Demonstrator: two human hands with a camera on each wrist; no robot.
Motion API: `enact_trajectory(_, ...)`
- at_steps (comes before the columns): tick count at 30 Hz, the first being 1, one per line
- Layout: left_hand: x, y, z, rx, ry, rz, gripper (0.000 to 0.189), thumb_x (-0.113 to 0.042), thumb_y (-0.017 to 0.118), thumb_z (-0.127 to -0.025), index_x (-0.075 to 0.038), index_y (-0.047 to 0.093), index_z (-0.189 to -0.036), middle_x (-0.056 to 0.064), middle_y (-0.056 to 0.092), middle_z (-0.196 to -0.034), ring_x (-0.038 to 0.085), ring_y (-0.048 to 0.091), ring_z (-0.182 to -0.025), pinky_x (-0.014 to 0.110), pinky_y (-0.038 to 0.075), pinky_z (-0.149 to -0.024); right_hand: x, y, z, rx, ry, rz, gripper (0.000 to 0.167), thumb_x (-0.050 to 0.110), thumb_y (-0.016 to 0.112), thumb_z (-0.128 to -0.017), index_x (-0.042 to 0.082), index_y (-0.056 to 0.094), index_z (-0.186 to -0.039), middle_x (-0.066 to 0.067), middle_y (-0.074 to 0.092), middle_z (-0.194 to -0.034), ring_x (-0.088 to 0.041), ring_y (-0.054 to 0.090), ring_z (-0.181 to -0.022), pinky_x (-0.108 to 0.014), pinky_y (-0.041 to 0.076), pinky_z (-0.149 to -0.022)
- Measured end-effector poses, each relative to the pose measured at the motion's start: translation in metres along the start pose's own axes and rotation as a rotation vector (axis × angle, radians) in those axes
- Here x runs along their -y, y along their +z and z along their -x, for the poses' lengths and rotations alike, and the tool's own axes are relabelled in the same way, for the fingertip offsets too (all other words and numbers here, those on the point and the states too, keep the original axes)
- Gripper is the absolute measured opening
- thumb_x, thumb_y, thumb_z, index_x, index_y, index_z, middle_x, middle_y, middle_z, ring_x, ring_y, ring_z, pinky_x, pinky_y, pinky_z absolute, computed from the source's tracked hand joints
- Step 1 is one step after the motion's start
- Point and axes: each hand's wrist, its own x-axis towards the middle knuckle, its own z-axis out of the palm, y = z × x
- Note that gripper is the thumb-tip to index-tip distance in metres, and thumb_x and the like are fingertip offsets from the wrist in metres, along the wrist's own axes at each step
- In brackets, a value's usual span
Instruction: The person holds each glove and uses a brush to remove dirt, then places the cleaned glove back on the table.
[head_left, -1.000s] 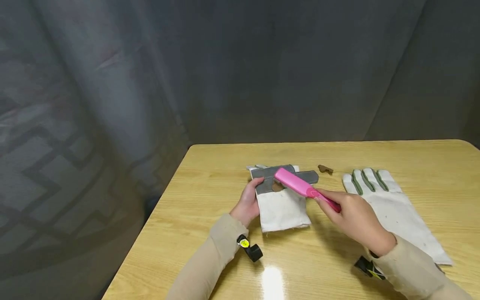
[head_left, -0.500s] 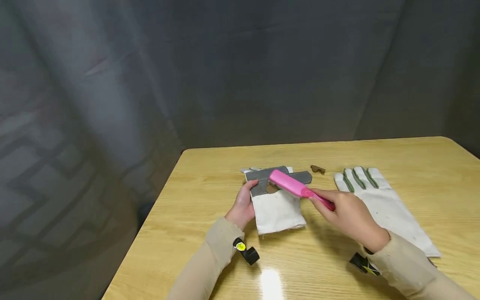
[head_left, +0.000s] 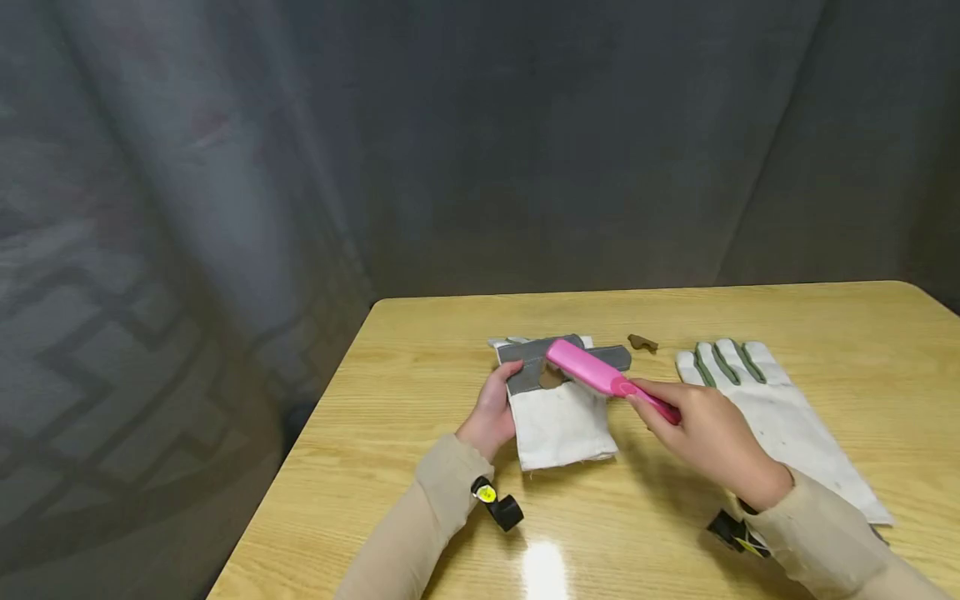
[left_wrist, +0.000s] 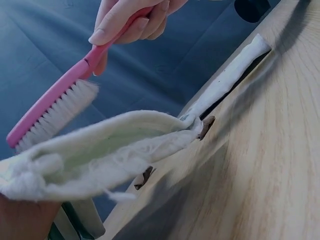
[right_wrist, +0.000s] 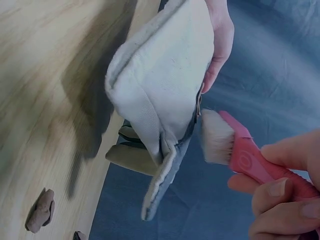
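Observation:
My left hand [head_left: 493,412] grips a white work glove [head_left: 564,427] by its side, raised over the table, thumb on its grey panel. A brown patch [head_left: 551,377] shows on that panel. My right hand [head_left: 708,437] holds the handle of a pink brush [head_left: 588,369] slantwise above the panel. White bristles [right_wrist: 216,136] face the glove in the right wrist view, close to the brown patch; whether they touch is hard to tell. In the left wrist view the glove's fuzzy cuff opening [left_wrist: 105,155] faces the camera, below the brush.
A second white glove [head_left: 798,433] with green finger seams lies on the table [head_left: 375,408] at the right. Behind the gloves lies a small brown lump [head_left: 642,343]; the right wrist view shows a brown lump [right_wrist: 41,210] too. A dark curtain [head_left: 540,150] hangs behind.
The head view shifts slightly and back. Both hands keep their grips, and the brush stays over the grey panel, with a little more of the brown patch showing beside it.

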Motion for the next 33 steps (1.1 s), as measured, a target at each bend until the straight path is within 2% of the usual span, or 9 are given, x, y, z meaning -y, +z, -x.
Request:
enact_trajectory(3, -0.0005, -0.0010, -0.0002, 0.012, 0.011, 0.000, 0.045, -0.023, 0.028, -0.097, -0.004, 0.030, -0.137, -0.002, 0.055, -0.101, 0.009, 0.054, -0.092, 0.022, 0.045, -0.085, 0.0010, 0.0018, -0.0022, -0.026, -0.016, -0.023, 0.026, 0.016, 0.070, -0.081, 0.009, 0.071, -0.106, 0.011, 0.028, -0.052, 0.004, 0.019, -0.049, -0.014, 0.021, -0.043)
enact_trajectory(11, -0.0011, -0.0012, 0.0001, 0.032, 0.010, -0.005, 0.047, -0.023, 0.027, -0.097, -0.003, 0.028, -0.140, 0.002, 0.053, -0.109, 0.010, 0.053, -0.098, 0.023, 0.044, -0.090, 0.0035, 0.0050, -0.0039, -0.021, -0.010, -0.034, 0.025, 0.016, 0.069, -0.082, 0.007, 0.071, -0.105, 0.011, 0.030, -0.053, 0.004, 0.021, -0.049, -0.014, 0.022, -0.043)
enact_trajectory(21, -0.0007, -0.0027, -0.0024, 0.032, 0.017, -0.020, 0.045, -0.023, 0.026, -0.097, -0.003, 0.031, -0.137, -0.002, 0.055, -0.101, 0.009, 0.054, -0.092, 0.024, 0.044, -0.088, 0.0032, 0.0074, -0.0059, -0.031, -0.031, -0.043, 0.024, 0.015, 0.070, -0.081, 0.006, 0.072, -0.104, 0.011, 0.029, -0.053, 0.005, 0.021, -0.049, -0.014, 0.023, -0.043)
enact_trajectory(28, -0.0001, -0.0035, -0.0024, 0.032, 0.013, -0.011, 0.049, -0.024, 0.028, -0.097, -0.005, 0.026, -0.143, 0.005, 0.049, -0.122, 0.012, 0.049, -0.107, 0.029, 0.038, -0.104, 0.0037, 0.0069, -0.0063, -0.043, -0.028, -0.038, 0.025, 0.013, 0.071, -0.079, 0.005, 0.072, -0.103, 0.011, 0.030, -0.052, 0.004, 0.021, -0.049, -0.015, 0.023, -0.043)
enact_trajectory(33, -0.0007, -0.0033, -0.0032, 0.039, 0.011, -0.024, 0.050, -0.024, 0.026, -0.097, -0.004, 0.027, -0.143, 0.009, 0.048, -0.126, 0.014, 0.050, -0.108, 0.033, 0.036, -0.108, 0.0039, 0.0090, -0.0061, -0.022, -0.030, -0.051, 0.026, 0.012, 0.070, -0.080, 0.006, 0.071, -0.106, 0.010, 0.031, -0.053, 0.005, 0.021, -0.049, -0.015, 0.024, -0.042)
